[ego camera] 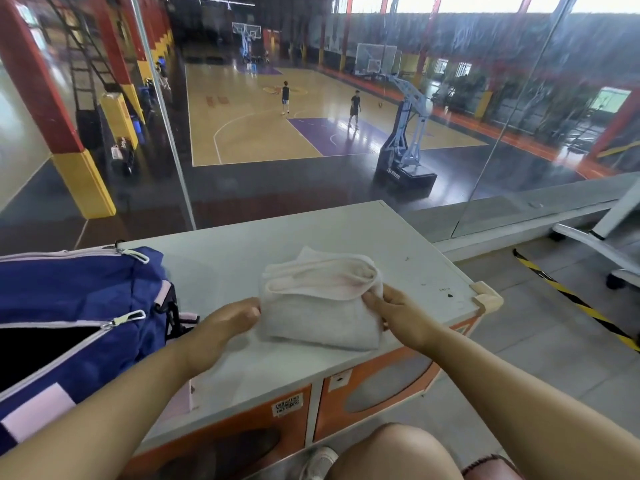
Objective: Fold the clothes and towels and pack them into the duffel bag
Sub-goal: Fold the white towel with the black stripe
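Towel (320, 303) folded on surface (221, 268); left hand (230, 322) & right hand (391, 311) pinching its sides. Keep layers tight w/ even grip, then lift toward open duffel bag (72, 306).

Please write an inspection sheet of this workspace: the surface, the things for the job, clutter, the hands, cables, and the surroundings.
Surface: grey cabinet top, a few dark specks near the right edge; orange doors below.
Job's things: folded pale towel lies in the middle of the top; blue duffel bag at the left, its zip open on a dark inside.
Clutter: nothing seen on the top besides these.
Hands: left hand grips the towel's left edge; right hand pinches its right edge with the fingers.
Cables: nothing seen.
Surroundings: glass wall ahead, with a basketball court and players beyond; white chair base and striped floor tape at the right.
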Demonstrator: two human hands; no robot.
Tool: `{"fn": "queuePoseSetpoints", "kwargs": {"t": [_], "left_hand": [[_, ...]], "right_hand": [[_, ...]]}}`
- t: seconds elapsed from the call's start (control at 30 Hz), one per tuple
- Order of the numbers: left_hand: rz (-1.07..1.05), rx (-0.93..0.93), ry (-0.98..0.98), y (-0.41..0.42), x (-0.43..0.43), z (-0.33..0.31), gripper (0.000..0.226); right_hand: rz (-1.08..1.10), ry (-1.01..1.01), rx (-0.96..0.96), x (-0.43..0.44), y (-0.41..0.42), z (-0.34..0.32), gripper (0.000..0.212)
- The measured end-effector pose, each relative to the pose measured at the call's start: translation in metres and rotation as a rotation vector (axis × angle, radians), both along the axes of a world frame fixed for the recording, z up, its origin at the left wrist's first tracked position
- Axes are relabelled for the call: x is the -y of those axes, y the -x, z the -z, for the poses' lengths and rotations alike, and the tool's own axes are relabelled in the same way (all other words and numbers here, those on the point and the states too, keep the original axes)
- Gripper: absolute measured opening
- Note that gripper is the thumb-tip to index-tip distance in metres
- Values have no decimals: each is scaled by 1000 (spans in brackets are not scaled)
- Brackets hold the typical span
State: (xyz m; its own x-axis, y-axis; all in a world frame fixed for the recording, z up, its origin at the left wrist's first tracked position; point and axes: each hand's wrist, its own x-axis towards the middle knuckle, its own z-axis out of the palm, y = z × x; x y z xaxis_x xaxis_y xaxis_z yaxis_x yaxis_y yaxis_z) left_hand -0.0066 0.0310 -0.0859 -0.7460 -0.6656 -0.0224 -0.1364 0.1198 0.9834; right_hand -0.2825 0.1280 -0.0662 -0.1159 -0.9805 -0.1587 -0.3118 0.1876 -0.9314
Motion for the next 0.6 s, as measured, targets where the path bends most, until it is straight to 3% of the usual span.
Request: {"fn": "queuePoseSetpoints", "kwargs": {"t": [0.3, 0.43, 0.6], "left_hand": [[-244, 145, 52, 66, 24, -11, 20], [-291, 292, 110, 88, 44, -2, 19], [-356, 451, 163, 104, 55, 13, 34]], "right_hand": [[305, -91, 105, 30, 10, 1, 26], [378, -165, -12, 44, 21, 6, 29], [427, -366, -105, 60, 31, 17, 48]]}}
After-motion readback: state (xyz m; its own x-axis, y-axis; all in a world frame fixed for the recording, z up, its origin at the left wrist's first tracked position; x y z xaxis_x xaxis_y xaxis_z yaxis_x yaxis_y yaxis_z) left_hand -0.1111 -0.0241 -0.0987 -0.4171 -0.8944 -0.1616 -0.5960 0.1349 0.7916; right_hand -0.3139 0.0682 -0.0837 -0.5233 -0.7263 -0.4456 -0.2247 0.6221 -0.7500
